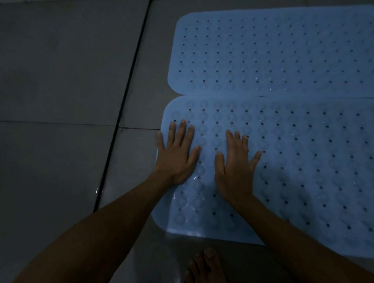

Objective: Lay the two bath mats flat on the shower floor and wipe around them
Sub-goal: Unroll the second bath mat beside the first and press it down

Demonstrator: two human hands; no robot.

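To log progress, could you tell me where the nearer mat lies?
The nearer mat lies lower right, under both flat hands, its far edge touching the farther mat.

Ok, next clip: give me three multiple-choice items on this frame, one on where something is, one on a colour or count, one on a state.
1. Where do both hands rest?
A. on the nearer mat's left end
B. on the farther mat
C. on the bare tiles

2. How many mats are in view, and what colour?
A. one, green
B. two, light blue
C. three, white

3. How are the hands?
A. clenched on a cloth
B. pinching a mat's corner
C. open, palms down

Answers:
1 A: the left hand and right hand lie on the nearer mat, near its left edge.
2 B: the farther mat lies beyond it, both light blue.
3 C: fingers spread flat, nothing held.
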